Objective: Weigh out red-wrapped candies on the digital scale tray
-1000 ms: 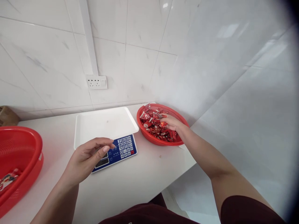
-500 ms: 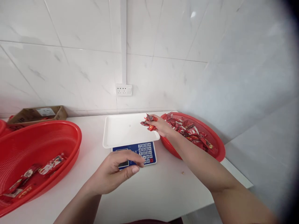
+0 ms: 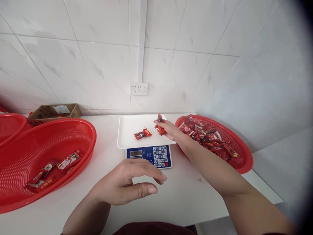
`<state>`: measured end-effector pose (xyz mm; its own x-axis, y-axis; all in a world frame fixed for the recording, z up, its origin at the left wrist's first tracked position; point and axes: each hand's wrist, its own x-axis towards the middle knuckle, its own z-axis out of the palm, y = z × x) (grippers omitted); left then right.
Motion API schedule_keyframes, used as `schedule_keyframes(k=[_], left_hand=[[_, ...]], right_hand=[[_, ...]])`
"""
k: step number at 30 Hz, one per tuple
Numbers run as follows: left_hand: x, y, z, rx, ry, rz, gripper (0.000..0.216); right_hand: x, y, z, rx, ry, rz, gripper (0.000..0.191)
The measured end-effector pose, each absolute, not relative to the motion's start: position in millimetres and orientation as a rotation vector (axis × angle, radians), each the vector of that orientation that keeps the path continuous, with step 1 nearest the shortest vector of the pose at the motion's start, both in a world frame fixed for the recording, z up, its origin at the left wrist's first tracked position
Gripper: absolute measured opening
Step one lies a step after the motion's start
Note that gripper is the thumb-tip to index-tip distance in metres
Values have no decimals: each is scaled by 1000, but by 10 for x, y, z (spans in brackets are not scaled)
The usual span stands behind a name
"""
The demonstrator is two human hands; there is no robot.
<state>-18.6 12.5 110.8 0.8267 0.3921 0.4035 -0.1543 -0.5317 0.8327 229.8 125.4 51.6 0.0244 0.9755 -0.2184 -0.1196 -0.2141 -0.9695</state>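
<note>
My right hand (image 3: 167,129) reaches over the right edge of the white scale tray (image 3: 127,138) and pinches red candy packets (image 3: 160,123). Two red packets (image 3: 142,133) lie on the tray. The blue scale keypad (image 3: 157,156) sits below the tray. My left hand (image 3: 128,186) hovers above the table in front of the scale, fingers loosely apart and holding nothing. A red basket (image 3: 241,163) full of red candy packets stands to the right of the scale.
A large red basket (image 3: 83,130) with a few packets in it stands at the left, with another red basket (image 3: 9,122) behind it. A cardboard box (image 3: 55,111) rests against the tiled wall. A socket (image 3: 139,88) is on the wall. The table's edge runs at the right.
My right hand carried packets from the right basket over to the scale tray, and two packets now lie on the tray. The view has shifted left. My left hand stays hovering.
</note>
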Motion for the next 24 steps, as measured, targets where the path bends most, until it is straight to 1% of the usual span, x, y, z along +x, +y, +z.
schedule_keyframes(k=[6,9,14,17,19,22,24], left_hand=[[-252,160,1112,2092,233,657,23],[-235,194,1105,2113,248,676,23],[-185,197,1118,2141,229,604,24],[-201,185,1112,2191,286,537,26],[-225,188,1079,2226,327,549,28],[-244,215,991,2278,355,619,30],[-240,238,928,2316,381,638,31]], right_hand=[[2415,1041,581,-1283,-967,1416,24],[2591,899,623,-1270,-949,1358,28],[3025,643,709,-1475,-1127,1044,23],[3318,460,782,-1702,-1445,728,23],[3496,321,827,-1882,-1702,602,27],[3710,129,854,-2120,-1954,680,40],[3829,52,840,-2146,-1981,765,47]])
